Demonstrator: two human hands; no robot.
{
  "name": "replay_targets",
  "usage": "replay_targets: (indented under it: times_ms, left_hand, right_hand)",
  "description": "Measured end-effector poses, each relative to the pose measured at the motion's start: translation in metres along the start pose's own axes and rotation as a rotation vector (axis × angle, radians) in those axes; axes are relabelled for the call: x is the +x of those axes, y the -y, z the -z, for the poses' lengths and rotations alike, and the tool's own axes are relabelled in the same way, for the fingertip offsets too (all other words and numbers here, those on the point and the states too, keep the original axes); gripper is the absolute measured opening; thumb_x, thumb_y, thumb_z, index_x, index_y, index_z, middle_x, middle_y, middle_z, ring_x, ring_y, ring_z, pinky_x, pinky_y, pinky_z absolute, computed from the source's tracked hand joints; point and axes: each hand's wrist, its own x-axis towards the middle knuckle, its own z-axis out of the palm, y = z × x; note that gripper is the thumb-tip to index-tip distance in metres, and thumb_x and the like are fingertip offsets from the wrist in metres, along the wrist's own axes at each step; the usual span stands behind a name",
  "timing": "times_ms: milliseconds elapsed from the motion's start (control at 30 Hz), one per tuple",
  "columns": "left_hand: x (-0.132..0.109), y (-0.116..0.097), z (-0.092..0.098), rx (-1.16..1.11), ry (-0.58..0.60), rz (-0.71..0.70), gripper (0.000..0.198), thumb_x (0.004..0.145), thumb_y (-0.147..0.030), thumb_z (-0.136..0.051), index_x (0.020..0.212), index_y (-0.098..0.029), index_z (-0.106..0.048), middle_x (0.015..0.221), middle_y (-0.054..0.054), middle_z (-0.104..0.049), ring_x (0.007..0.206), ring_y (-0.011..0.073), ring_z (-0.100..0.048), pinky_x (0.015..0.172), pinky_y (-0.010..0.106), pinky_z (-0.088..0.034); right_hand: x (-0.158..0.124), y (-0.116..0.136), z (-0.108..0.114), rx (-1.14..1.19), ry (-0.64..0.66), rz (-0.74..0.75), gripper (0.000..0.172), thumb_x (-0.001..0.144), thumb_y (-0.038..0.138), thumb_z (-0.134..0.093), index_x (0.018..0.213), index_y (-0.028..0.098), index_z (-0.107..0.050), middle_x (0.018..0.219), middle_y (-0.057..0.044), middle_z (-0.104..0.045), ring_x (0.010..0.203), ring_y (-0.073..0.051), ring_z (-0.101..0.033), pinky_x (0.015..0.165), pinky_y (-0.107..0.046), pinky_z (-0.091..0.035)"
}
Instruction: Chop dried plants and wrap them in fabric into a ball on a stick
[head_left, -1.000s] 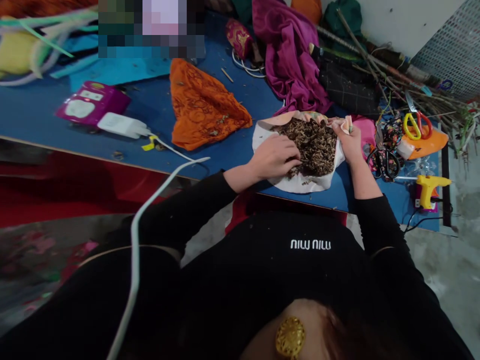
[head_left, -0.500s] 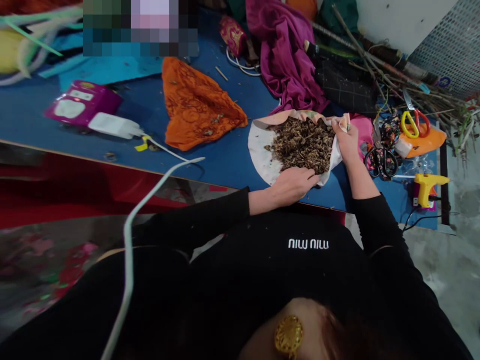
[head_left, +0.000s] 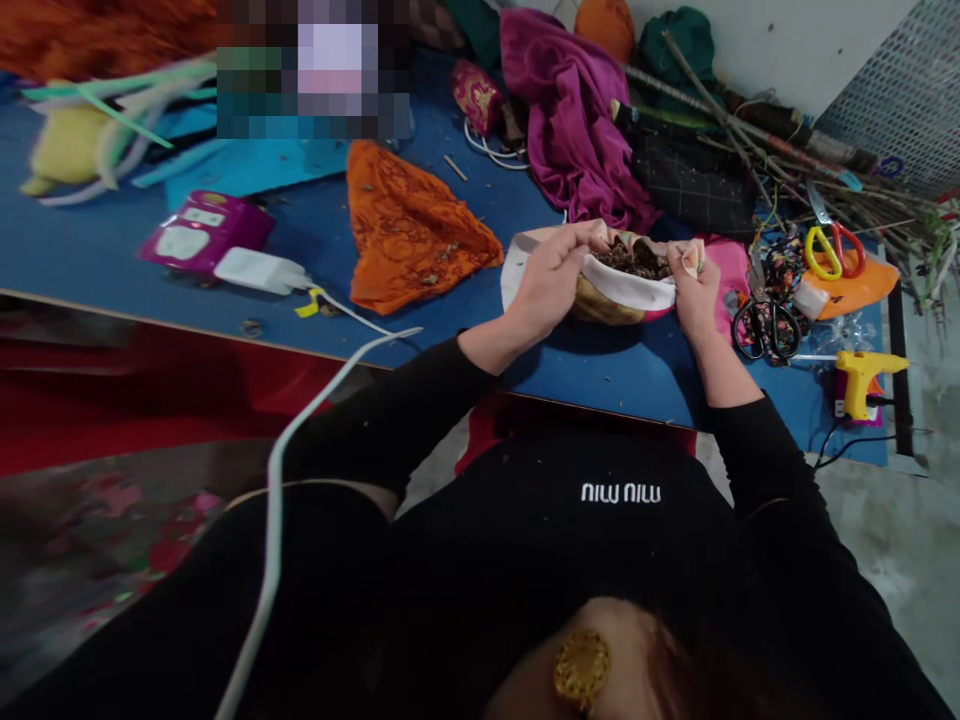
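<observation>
Left hand [head_left: 551,283] has moved away from the near edge of the cloth [head_left: 637,292] since half a second ago, and that edge now stands folded up around the dried brown material [head_left: 634,260]. The pouched cloth lies between both grips, its long axis running from one to the other; neither is clearly nearer. Left grip closes on the cloth's left side, knuckles up, wrist angled inward. Right hand [head_left: 696,288] pinches bunched cloth, forearm reaching forward.
</observation>
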Motion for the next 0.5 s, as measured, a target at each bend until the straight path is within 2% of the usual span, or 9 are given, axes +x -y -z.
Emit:
replay_targets:
  times_ms: [100,167,200,233,300,367,433,500]
  left_hand:
    - [0.007,-0.011,-0.001,0.037,0.196,-0.057,0.033,0.101,-0.044,-0.051,0.101,-0.018,-0.072,0.098,0.006,-0.076,0.092,0.0202,-0.070,0.083,0.032,-0.054]
    - [0.008,-0.016,0.001,0.109,0.312,-0.086,0.035,0.088,-0.051,-0.070,0.100,-0.018,-0.075,0.092,0.004,-0.077,0.084,0.0203,-0.069,0.076,0.030,-0.052]
    - [0.009,-0.017,0.002,0.151,0.334,-0.086,0.036,0.082,-0.050,-0.076,0.098,-0.018,-0.077,0.088,0.004,-0.077,0.080,0.0201,-0.068,0.073,0.029,-0.050]
    - [0.011,-0.016,0.002,0.189,0.332,-0.072,0.033,0.081,-0.049,-0.077,0.093,-0.018,-0.078,0.083,0.003,-0.077,0.077,0.0197,-0.067,0.071,0.029,-0.049]
    - [0.015,-0.014,0.001,0.230,0.302,-0.016,0.030,0.088,-0.046,-0.070,0.084,-0.018,-0.078,0.076,0.004,-0.075,0.072,0.0195,-0.065,0.068,0.029,-0.047]
    - [0.020,-0.011,-0.002,0.243,0.291,0.021,0.031,0.093,-0.040,-0.063,0.081,-0.017,-0.078,0.077,0.005,-0.076,0.074,0.0204,-0.066,0.070,0.031,-0.048]
    - [0.024,-0.011,-0.005,0.288,0.305,-0.022,0.023,0.091,-0.033,-0.064,0.083,-0.018,-0.079,0.085,0.006,-0.078,0.083,0.0230,-0.068,0.076,0.034,-0.051]
    - [0.027,-0.013,-0.008,0.376,0.287,-0.123,0.017,0.088,-0.027,-0.065,0.084,-0.018,-0.079,0.091,0.007,-0.077,0.093,0.0259,-0.069,0.084,0.038,-0.052]
  right_hand:
    - [-0.002,0.002,-0.001,-0.008,0.010,-0.011,0.060,0.079,0.088,-0.060,0.077,0.028,-0.058,0.090,-0.003,-0.064,0.106,-0.026,-0.062,0.104,-0.048,-0.053]
    - [-0.003,0.002,-0.002,0.017,-0.009,-0.027,0.061,0.079,0.089,-0.059,0.079,0.028,-0.058,0.089,-0.003,-0.064,0.103,-0.025,-0.063,0.102,-0.048,-0.054]
    - [-0.003,0.002,-0.003,0.033,-0.023,-0.034,0.060,0.079,0.088,-0.060,0.079,0.028,-0.058,0.089,-0.002,-0.064,0.101,-0.025,-0.064,0.101,-0.048,-0.055]
    - [-0.004,0.002,-0.004,0.050,-0.033,-0.037,0.060,0.079,0.088,-0.059,0.080,0.028,-0.058,0.089,-0.003,-0.065,0.101,-0.025,-0.065,0.101,-0.048,-0.056]
    - [-0.005,0.002,-0.006,0.082,-0.029,-0.038,0.058,0.082,0.087,-0.057,0.083,0.029,-0.060,0.093,-0.004,-0.068,0.105,-0.026,-0.068,0.102,-0.050,-0.056]
    - [-0.007,0.003,-0.008,0.107,-0.016,-0.037,0.058,0.085,0.086,-0.054,0.085,0.029,-0.062,0.098,-0.006,-0.071,0.111,-0.027,-0.069,0.105,-0.051,-0.056]
    - [-0.009,0.006,-0.010,0.117,-0.014,-0.042,0.058,0.085,0.086,-0.053,0.086,0.029,-0.065,0.101,-0.007,-0.073,0.112,-0.028,-0.070,0.107,-0.051,-0.056]
    - [-0.011,0.010,-0.011,0.118,-0.020,-0.049,0.060,0.085,0.088,-0.052,0.086,0.029,-0.066,0.101,-0.007,-0.073,0.111,-0.028,-0.071,0.107,-0.051,-0.056]
